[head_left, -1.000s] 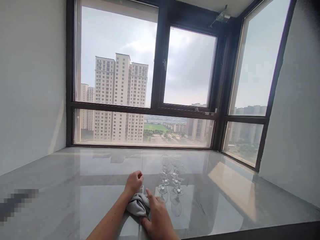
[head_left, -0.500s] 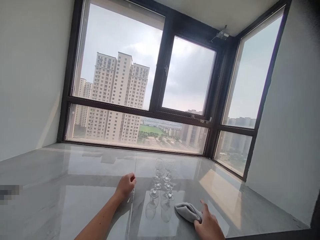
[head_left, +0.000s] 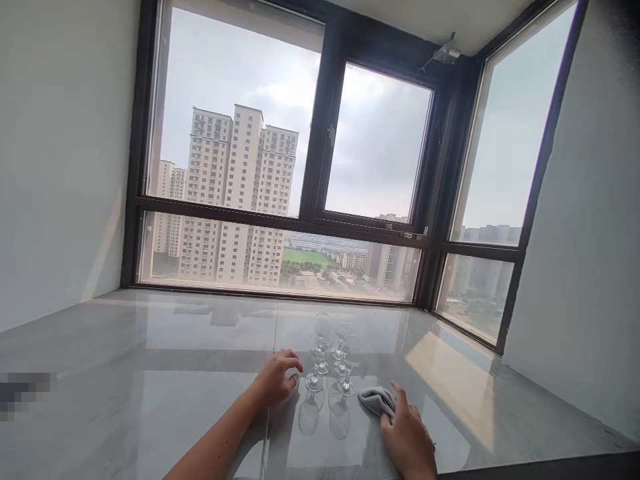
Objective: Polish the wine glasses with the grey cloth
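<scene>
Several clear stemmed wine glasses point(head_left: 346, 363) stand upright in two rows on the glossy grey stone sill, their reflections showing in front of them. My left hand point(head_left: 280, 377) is just left of the front left glass point(head_left: 314, 381), its fingers apart and curved, with nothing in them. To the right of the glasses, my right hand point(head_left: 407, 427) grips a folded grey cloth point(head_left: 376, 400) between thumb and fingers, the index finger pointing forward. The cloth lies on or very close to the sill; I cannot tell which.
A dark-framed window point(head_left: 280, 217) rises behind the glasses and turns the corner at the right. Pale walls point(head_left: 60, 153) stand on both sides. The polished sill point(head_left: 200, 347) has a joint line left of the glasses. A blurred dark patch point(head_left: 25, 393) shows at the left edge.
My left hand has moved right towards the glasses, and its fingers have opened from a closed shape. My right hand and the cloth have shifted slightly forward.
</scene>
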`<act>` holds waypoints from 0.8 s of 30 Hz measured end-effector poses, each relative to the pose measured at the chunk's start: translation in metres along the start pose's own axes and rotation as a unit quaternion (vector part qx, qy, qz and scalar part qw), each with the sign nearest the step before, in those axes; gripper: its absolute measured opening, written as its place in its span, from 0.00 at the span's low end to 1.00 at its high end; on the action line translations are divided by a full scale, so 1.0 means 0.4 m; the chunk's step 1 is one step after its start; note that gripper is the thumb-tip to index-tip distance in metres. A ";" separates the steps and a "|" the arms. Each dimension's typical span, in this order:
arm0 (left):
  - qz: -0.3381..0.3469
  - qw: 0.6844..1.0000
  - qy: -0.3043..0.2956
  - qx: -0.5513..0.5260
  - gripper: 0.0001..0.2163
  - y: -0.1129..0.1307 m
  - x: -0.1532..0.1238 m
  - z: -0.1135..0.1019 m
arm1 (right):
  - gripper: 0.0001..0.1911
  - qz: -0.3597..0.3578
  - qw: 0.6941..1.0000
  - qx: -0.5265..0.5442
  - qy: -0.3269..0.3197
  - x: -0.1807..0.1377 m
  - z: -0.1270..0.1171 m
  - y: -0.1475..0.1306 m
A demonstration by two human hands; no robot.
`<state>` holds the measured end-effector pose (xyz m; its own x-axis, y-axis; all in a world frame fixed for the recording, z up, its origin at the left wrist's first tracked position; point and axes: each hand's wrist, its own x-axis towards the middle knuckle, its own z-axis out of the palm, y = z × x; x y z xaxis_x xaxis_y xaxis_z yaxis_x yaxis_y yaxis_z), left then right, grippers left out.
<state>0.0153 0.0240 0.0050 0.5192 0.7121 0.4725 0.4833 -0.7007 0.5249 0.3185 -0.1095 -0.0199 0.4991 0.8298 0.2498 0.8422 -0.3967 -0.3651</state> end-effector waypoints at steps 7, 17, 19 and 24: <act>0.018 0.992 -0.122 -0.003 0.27 0.062 -0.012 0.034 | 0.29 0.009 1.000 0.022 -0.016 -0.009 -0.023 -0.016; 0.005 0.987 -0.119 0.107 0.21 0.091 -0.013 0.060 | 0.30 -0.011 1.000 0.021 -0.007 -0.004 -0.025 -0.015; -0.005 0.987 -0.100 0.128 0.19 0.091 -0.022 0.050 | 0.29 -0.015 1.000 0.023 -0.009 -0.005 -0.026 -0.014; -0.073 0.973 -0.080 0.204 0.17 0.037 -0.074 -0.031 | 0.28 -0.027 0.999 0.023 -0.005 -0.002 -0.022 -0.014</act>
<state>-0.0018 -0.0070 0.0075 0.5115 0.8125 0.2796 0.7830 -0.5748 0.2379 0.3152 -0.1115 -0.0103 0.4509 0.8537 0.2605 0.8573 -0.3330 -0.3925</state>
